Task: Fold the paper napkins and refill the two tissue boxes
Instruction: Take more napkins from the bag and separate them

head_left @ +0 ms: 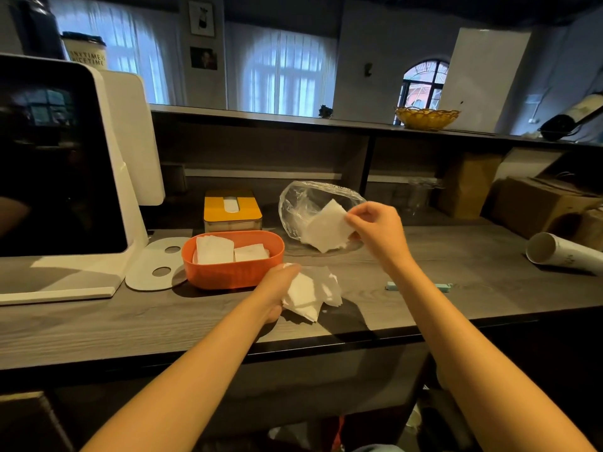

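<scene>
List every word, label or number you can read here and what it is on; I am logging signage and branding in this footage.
"ANYTIME IS NICETIME", partly blurred so the reading is uncertain: on the white cup behind the screen unit.
Faint marks on the white paper tube at the right: too small to read.
Framed pictures on the wall: no legible text.
Yellow tissue box and orange tissue box: no text visible.
</scene>
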{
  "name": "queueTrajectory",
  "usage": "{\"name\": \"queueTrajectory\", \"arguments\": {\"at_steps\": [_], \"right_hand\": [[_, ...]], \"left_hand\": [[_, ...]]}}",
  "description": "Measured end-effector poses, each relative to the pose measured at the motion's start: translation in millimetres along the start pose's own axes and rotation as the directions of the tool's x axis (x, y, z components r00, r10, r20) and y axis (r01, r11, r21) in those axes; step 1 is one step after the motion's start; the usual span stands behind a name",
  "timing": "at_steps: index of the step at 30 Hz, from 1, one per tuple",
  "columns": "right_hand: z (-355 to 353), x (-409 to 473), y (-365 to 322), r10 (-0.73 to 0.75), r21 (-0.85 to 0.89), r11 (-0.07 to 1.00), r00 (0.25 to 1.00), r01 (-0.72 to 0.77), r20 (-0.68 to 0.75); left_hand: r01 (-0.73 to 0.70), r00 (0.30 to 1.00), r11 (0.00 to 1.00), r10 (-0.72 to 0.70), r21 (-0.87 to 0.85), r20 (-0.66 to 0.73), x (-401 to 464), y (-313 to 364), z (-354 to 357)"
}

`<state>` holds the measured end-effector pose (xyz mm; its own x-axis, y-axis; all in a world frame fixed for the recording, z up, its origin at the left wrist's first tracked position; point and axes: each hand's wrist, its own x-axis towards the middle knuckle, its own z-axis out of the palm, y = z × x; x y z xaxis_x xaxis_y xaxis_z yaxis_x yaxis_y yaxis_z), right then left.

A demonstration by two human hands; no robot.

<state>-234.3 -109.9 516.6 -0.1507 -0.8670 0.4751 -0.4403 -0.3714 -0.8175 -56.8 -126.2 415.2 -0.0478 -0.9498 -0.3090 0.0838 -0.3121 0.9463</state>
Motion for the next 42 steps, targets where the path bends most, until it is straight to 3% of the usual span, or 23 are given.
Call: {"name": "queueTrajectory", "arguments": {"at_steps": [5,9,11,14,18,23,26,28,30,33,35,38,40,42], "right_hand": [[12.9,-10.4,-24.1,0.121,0.403,0.897,0.977,-0.184,0.177],[26.5,-24.0,-1.4,0.341,0.596,0.692,0.912,-0.407,0.226],[31.5,-34.8,19.1,0.476,0.594,0.616,0.845,-0.517,0.243],[36.5,-51.2,46.0,0.62,0.494,0.587,0.748,-0.641,0.234],[34.4,-54.5,54.9,0.686,0.444,0.57,0.698,-0.691,0.206],[32.6,-53.3,55.1,0.592,0.175,0.753,0.77,-0.634,0.238],[29.6,-53.6,60.1,0.474,0.148,0.848,0.854,-0.508,0.214],[24.1,-49.0,67.1,0.328,0.166,0.906,0.895,-0.388,0.301],[18.9,-46.1,67.4,0.236,0.244,0.896,0.862,-0.372,0.449],[17.3,-45.2,64.4,0.143,0.315,0.882,0.836,-0.351,0.53],[19.8,-45.8,62.1,0.182,0.358,0.858,0.869,-0.369,0.46],[24.5,-47.0,63.8,0.299,0.499,0.732,0.876,-0.464,0.378],[28.6,-47.6,68.9,0.35,0.573,0.643,0.86,-0.509,0.371],[32.4,-49.5,72.0,0.409,0.547,0.629,0.834,-0.552,0.37]], "left_hand": [[0.098,0.992,0.974,-0.113,-0.203,-0.061,6.4,3.8,-0.4],[0.116,0.993,0.947,-0.114,-0.298,0.027,1.1,6.3,-2.8],[0.098,0.994,0.949,-0.081,-0.299,0.07,0.2,8.2,-3.5],[0.133,0.989,0.955,-0.111,-0.264,0.096,1.9,10.0,-5.2],[0.103,0.992,0.982,-0.09,-0.156,0.087,1.0,10.2,-2.3],[-0.061,0.996,0.998,0.062,-0.007,0.058,-4.3,3.6,4.2],[-0.253,0.967,0.967,0.253,0.009,0.034,-8.5,4.4,0.7],[-0.408,0.91,0.909,0.398,0.081,0.117,-13.2,11.6,-4.3],[-0.541,0.827,0.829,0.494,0.141,0.268,-20.3,21.5,-8.9],[-0.6,0.771,0.779,0.505,0.179,0.388,-24.4,32.6,-13.0],[-0.57,0.795,0.808,0.496,0.151,0.349,-23.3,31.0,-14.5],[-0.361,0.886,0.922,0.385,-0.138,0.257,-27.6,17.4,-10.5],[-0.176,0.924,0.923,0.275,-0.342,0.265,-29.4,4.0,-4.6],[-0.092,0.956,0.9,0.2,-0.425,0.216,-27.4,-6.3,0.3]]}}
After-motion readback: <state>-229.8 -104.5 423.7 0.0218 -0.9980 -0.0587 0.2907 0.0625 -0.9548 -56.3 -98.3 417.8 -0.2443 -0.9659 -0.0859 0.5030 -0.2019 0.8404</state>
